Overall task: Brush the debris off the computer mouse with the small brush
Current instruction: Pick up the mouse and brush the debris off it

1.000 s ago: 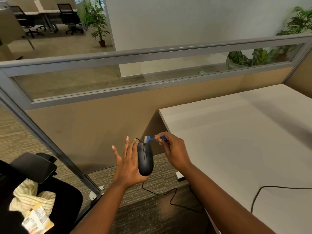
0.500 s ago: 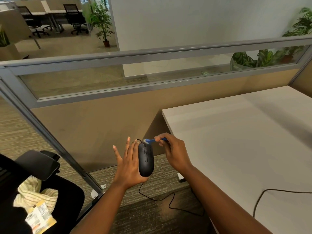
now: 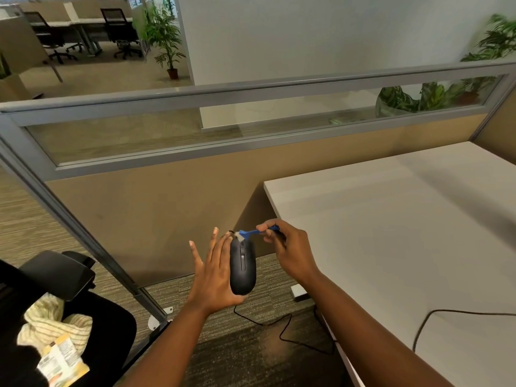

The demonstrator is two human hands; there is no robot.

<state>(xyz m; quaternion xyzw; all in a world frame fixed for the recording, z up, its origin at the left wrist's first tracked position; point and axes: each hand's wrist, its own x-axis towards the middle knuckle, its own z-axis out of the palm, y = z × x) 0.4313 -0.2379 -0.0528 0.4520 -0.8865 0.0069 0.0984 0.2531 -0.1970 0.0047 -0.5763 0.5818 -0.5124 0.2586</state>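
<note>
Mouse (image 3: 242, 268) lies loosely on the flat left hand (image 3: 213, 277); the right hand (image 3: 289, 251) pinches the brush (image 3: 251, 234), and a hard stroke could tip it off.

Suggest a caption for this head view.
Left hand cradles a black mouse while right hand pinches a blue brush at its front.

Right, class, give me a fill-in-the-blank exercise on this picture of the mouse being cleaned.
1. The brush handle is coloured ____.
2. The brush is pinched by the ____ hand.
3. The bristles touch the mouse at its ____ end, where the cord comes out.
4. The left hand holds the mouse above the ____, beside the desk.

Missing words: blue; right; far; floor
</note>
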